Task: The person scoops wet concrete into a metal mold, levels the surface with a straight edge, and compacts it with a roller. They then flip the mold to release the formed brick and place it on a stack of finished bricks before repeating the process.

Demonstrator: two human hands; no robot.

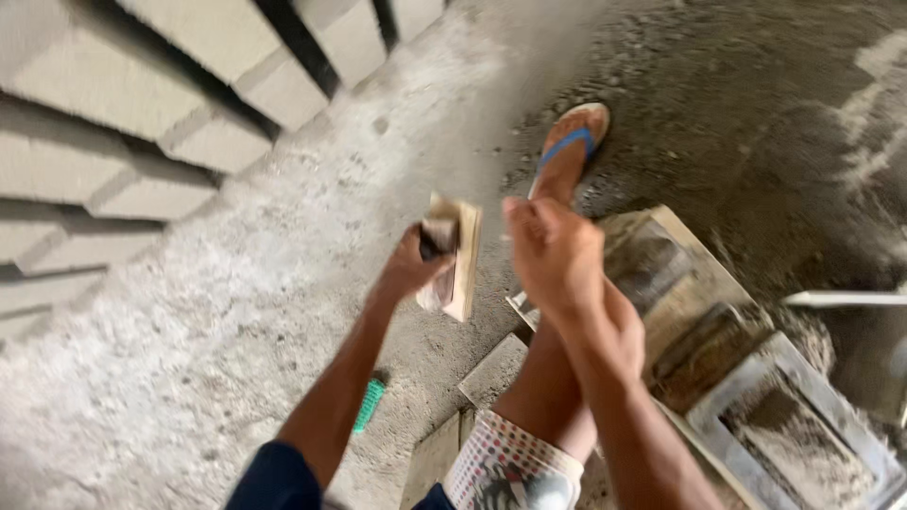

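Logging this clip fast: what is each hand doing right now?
Left hand: closed on a wooden float, held on edge by its handle.
Right hand: loosely curled; holding nothing that shows.

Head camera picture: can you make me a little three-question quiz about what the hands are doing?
1. True or false: the left hand is gripping a flat wooden float by its handle.
2. Which colour is the strap of the sandal? A red, B blue, C yellow.
3. What fills the metal mould at the lower right?

Key:
1. True.
2. B.
3. Grey, sandy mix. The right hand is raised beside the float with its fingers curled; nothing can be seen in it.
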